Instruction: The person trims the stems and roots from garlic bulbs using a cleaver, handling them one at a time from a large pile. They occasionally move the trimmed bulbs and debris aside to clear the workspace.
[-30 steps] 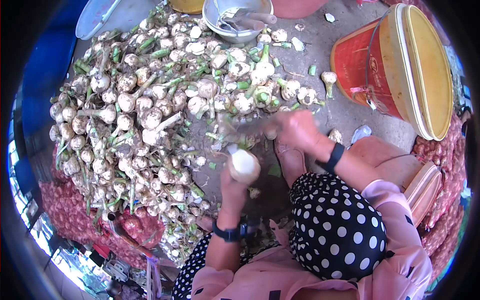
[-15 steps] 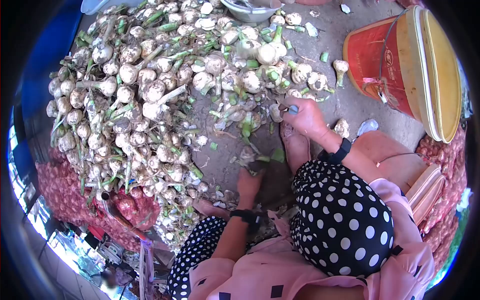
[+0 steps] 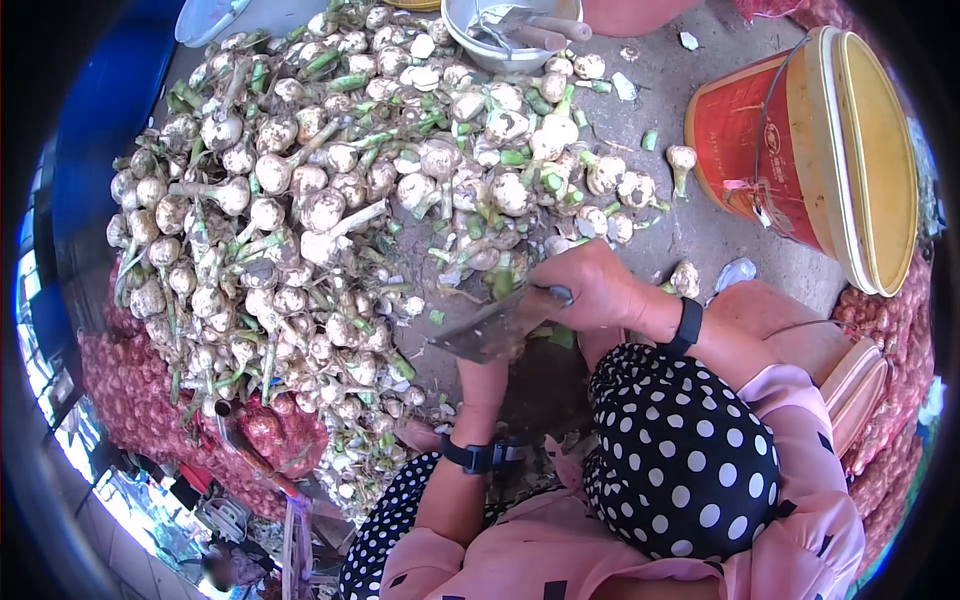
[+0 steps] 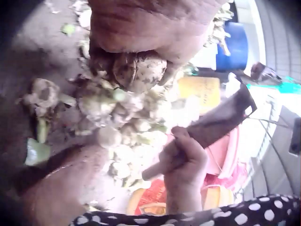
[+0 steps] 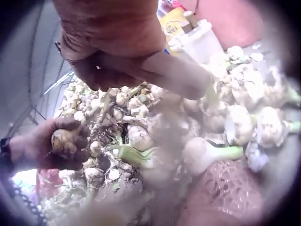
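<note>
My left hand (image 3: 483, 385) holds a soil-stained garlic bulb (image 4: 139, 70), which the blade hides in the head view. In the right wrist view that bulb sits against the left fingers. A wide-bladed cleaver (image 3: 490, 330) is in my right hand (image 3: 585, 285), its fingers curled round the handle. The blade slants down to the left, overlapping the left fingers in the head view. In the left wrist view the dark blade is raised beside the hand. A large heap of garlic bulbs (image 3: 270, 215) with cut green stalks spreads in front and to the left.
A red bucket with a yellow lid (image 3: 755, 140) stands at the right. A pale bowl (image 3: 515, 62) with wooden-handled tools is at the back. Red net sacks (image 3: 140, 395) of garlic lie left and right. My polka-dot knee (image 3: 680, 460) is beside the right forearm.
A second ago the left hand held up a white-cut bulb; half a second ago it was low with a stalked one. Now it holds a soil-stained bulb, and the cleaver has swung left over it.
</note>
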The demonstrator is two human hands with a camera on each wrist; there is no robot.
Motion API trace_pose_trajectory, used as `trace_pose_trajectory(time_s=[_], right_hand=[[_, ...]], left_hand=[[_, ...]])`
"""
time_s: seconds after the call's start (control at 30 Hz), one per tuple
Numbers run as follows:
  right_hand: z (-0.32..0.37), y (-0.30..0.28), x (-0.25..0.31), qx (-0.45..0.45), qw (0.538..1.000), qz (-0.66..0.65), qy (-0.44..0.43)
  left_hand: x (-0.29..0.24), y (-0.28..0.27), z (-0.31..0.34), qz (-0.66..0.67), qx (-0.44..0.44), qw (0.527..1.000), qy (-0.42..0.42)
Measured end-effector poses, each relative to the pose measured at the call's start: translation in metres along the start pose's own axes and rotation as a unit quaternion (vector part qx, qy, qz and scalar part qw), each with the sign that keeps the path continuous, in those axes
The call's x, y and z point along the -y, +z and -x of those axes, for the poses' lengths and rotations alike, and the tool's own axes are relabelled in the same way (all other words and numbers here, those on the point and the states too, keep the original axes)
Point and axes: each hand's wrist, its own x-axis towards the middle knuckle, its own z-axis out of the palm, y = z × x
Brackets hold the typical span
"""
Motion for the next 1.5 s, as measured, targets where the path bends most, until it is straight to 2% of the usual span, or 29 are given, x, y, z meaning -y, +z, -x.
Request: trace_pose_trajectory(time_s=[0.03,0.07,0.13,0.17,0.23,0.27,0.3,0.33,0.37,0.4,0.43,0.47,0.53,0.57,0.6,0.67,0.73,0.77,0.8,0.83,1.17,1.23,1.27,1.33,1.37,1.4,1.43,1.47,1.5], right_hand=[[0.003,0.000,-0.010,0.041,0.999,0.014,0.021],[0.013,0.002,-0.027,0.041,0.999,0.014,0.024],[0.024,0.004,-0.060,0.024,0.988,-0.049,0.145],[0.023,-0.003,-0.050,0.024,0.956,-0.179,0.233],[0.015,-0.012,-0.024,0.037,0.930,-0.268,0.249],[0.006,-0.013,-0.013,0.042,0.899,-0.348,0.261],[0.001,-0.012,-0.006,0.031,0.919,-0.327,0.217],[0.000,-0.010,-0.002,0.044,0.917,-0.337,0.210],[0.000,-0.011,-0.001,0.009,0.961,-0.231,0.150],[-0.001,-0.011,0.001,-0.032,0.988,-0.120,0.087],[-0.003,-0.005,0.006,-0.089,0.989,-0.111,0.040],[-0.006,-0.006,0.007,-0.090,0.989,-0.109,0.038],[-0.005,-0.011,0.008,-0.020,0.982,-0.049,-0.184],[-0.003,-0.010,0.013,0.005,0.980,-0.036,-0.194],[-0.002,-0.012,0.014,0.002,0.983,-0.025,-0.184],[0.000,-0.017,0.014,-0.021,0.989,0.009,-0.145],[0.001,-0.016,0.010,-0.063,0.992,0.034,-0.100],[0.002,-0.016,0.010,-0.058,0.993,0.056,-0.088],[0.003,-0.015,0.011,-0.051,0.993,0.076,-0.076],[0.003,-0.015,0.012,-0.053,0.993,0.076,-0.072],[0.002,-0.019,0.015,-0.025,0.991,0.103,-0.080],[0.007,-0.013,0.002,-0.035,0.991,0.102,-0.079],[0.013,-0.006,-0.020,-0.040,0.987,0.155,-0.009],[0.020,-0.016,-0.058,-0.090,0.974,0.187,0.094],[0.029,-0.017,-0.066,-0.113,0.963,0.152,0.193],[0.030,-0.016,-0.066,-0.186,0.958,0.079,0.204],[0.032,-0.018,-0.071,-0.200,0.950,-0.016,0.239],[0.027,-0.021,-0.065,-0.193,0.926,-0.106,0.307],[0.020,-0.026,-0.058,-0.176,0.927,-0.088,0.319]], left_hand=[[-0.030,-0.040,-0.035,0.262,0.009,0.961,-0.090],[-0.034,-0.049,-0.041,0.264,0.012,0.960,-0.090],[-0.032,-0.056,-0.051,0.408,0.109,0.864,-0.273],[-0.031,-0.051,-0.057,0.407,0.100,0.864,-0.278],[-0.029,-0.038,-0.057,0.244,0.096,0.955,-0.142],[-0.030,-0.040,-0.064,0.222,0.096,0.966,-0.093],[-0.034,-0.043,-0.068,0.198,0.100,0.974,-0.047],[-0.036,-0.041,-0.066,0.188,0.098,0.975,-0.062],[-0.039,-0.038,-0.066,0.302,0.048,0.935,-0.180],[-0.042,-0.036,-0.068,0.410,-0.008,0.866,-0.286],[-0.046,-0.037,-0.069,0.625,-0.045,0.673,-0.392],[-0.041,-0.033,-0.061,0.627,-0.046,0.673,-0.390],[-0.027,-0.020,-0.041,0.815,0.095,0.281,-0.498],[-0.044,-0.040,-0.057,0.833,0.072,0.327,-0.440],[-0.038,-0.039,-0.055,0.836,0.085,0.322,-0.437],[-0.020,-0.037,-0.049,0.688,0.087,0.634,-0.341],[-0.029,-0.045,-0.047,0.718,0.020,0.617,-0.321],[-0.029,-0.044,-0.046,0.720,0.026,0.616,-0.319],[-0.029,-0.044,-0.044,0.589,0.022,0.766,-0.256],[-0.029,-0.044,-0.043,0.433,0.016,0.883,-0.181],[-0.014,-0.040,-0.050,0.476,0.053,0.870,-0.120],[-0.009,-0.034,-0.035,0.474,0.107,0.852,-0.197],[-0.016,-0.038,-0.033,0.475,0.108,0.851,-0.197],[-0.038,-0.049,-0.035,0.630,0.168,0.737,-0.178],[-0.044,-0.049,-0.039,0.637,0.179,0.734,-0.152],[-0.046,-0.049,-0.044,0.640,0.190,0.733,-0.133],[-0.046,-0.058,-0.052,0.611,0.187,0.754,-0.154],[-0.034,-0.049,-0.045,0.568,0.126,0.804,-0.125],[-0.017,-0.045,-0.032,0.507,0.161,0.816,-0.228]])
